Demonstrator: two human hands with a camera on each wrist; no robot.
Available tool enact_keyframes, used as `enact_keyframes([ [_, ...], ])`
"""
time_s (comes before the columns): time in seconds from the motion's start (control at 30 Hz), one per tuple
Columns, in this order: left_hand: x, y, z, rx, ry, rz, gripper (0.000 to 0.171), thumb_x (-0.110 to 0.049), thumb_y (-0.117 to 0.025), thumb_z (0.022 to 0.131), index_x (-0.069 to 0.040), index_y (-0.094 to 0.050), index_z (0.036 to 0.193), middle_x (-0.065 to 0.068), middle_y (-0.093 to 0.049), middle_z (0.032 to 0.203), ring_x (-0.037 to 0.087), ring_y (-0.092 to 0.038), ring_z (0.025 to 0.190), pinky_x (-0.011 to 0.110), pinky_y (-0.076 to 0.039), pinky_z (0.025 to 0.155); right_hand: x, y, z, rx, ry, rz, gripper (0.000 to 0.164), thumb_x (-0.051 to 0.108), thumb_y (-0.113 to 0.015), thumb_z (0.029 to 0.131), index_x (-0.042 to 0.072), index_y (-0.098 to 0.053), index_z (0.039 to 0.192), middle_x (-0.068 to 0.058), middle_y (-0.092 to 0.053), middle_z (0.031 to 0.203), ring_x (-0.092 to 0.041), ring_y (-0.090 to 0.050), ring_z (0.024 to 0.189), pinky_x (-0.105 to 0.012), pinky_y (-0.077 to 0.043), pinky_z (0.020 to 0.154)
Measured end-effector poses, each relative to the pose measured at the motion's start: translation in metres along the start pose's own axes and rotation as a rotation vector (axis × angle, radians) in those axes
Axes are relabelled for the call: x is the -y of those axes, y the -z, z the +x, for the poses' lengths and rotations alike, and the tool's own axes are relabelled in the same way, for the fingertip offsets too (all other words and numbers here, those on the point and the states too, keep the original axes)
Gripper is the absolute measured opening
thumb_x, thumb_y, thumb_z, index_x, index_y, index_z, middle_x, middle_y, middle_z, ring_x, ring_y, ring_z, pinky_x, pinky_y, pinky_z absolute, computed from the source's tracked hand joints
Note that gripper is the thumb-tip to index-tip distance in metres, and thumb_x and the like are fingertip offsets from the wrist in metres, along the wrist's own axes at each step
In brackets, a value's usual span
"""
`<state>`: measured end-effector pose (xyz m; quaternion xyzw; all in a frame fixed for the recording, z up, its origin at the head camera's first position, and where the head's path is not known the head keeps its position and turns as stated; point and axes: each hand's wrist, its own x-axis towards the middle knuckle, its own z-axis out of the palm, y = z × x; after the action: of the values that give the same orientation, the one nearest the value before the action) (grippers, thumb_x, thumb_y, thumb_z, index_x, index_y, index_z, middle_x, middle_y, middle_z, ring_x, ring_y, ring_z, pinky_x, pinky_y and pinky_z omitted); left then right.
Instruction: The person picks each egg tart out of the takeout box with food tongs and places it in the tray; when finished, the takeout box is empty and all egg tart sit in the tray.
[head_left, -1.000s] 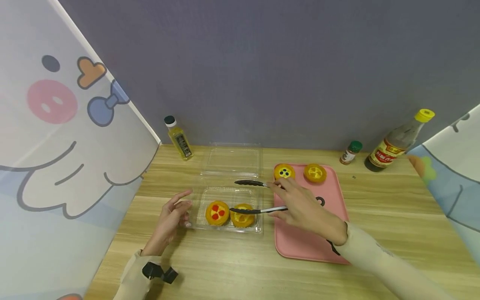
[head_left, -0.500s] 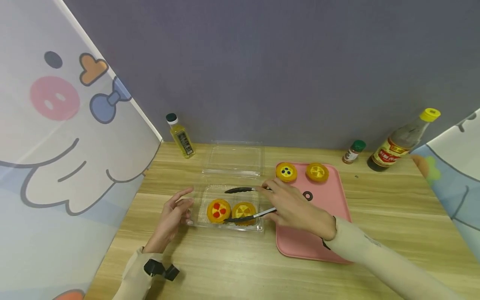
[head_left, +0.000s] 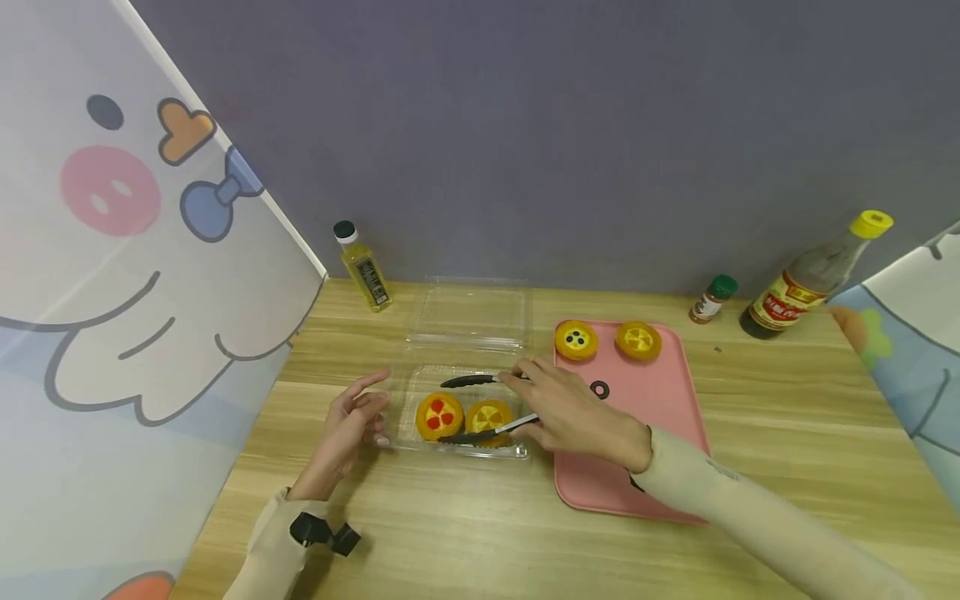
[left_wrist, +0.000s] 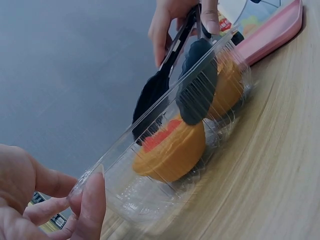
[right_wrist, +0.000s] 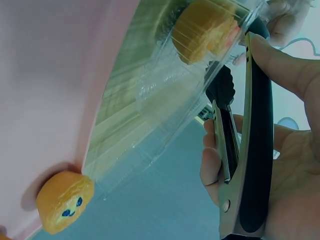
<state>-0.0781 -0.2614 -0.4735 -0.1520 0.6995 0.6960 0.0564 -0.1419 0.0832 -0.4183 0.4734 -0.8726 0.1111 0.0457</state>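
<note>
A clear plastic clamshell box lies open on the wooden table. In its base sit a tart with red pieces and a yellow-topped tart. My right hand holds black-tipped tongs, their two arms spread apart over the box, one tip behind the tarts and one in front. My left hand rests at the box's left edge, fingertips touching its rim. Two more tarts sit on a pink tray.
A small black ring lies on the tray. At the back stand an oil bottle, a spice jar and a large sauce bottle. Cartoon-printed panels close in both sides.
My right hand has brought the tongs leftward from the tray side over the box, and their tips now straddle the tarts. The left hand has stayed at the box's edge.
</note>
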Motion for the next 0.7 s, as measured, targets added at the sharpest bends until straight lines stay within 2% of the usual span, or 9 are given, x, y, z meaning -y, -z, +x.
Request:
enact_keyframes([
  [0.5,0.000,0.001,0.000,0.001,0.003,-0.004,0.051,-0.010,-0.058,0.106,-0.012,-0.046,0.155,-0.001,-0.063,0.098,0.007,-0.049,0.062,0.020,-0.050,0.050,0.006,-0.012,0.017,0.036,0.007,0.000,0.076,0.045,-0.085,0.086,0.006,-0.059,0.145,-0.009,-0.062,0.126,-0.023,-0.056,0.110,-0.027,-0.057,0.067],
  [0.7,-0.001,-0.001,-0.002,-0.009,0.002,-0.001,0.050,-0.009,-0.057,0.106,-0.011,-0.046,0.155,0.000,-0.063,0.099,0.007,-0.048,0.062,0.020,-0.050,0.050,0.009,-0.015,0.018,0.041,-0.002,-0.006,0.072,0.046,-0.082,0.089,0.007,-0.060,0.145,-0.010,-0.062,0.129,-0.025,-0.058,0.111,-0.030,-0.059,0.068],
])
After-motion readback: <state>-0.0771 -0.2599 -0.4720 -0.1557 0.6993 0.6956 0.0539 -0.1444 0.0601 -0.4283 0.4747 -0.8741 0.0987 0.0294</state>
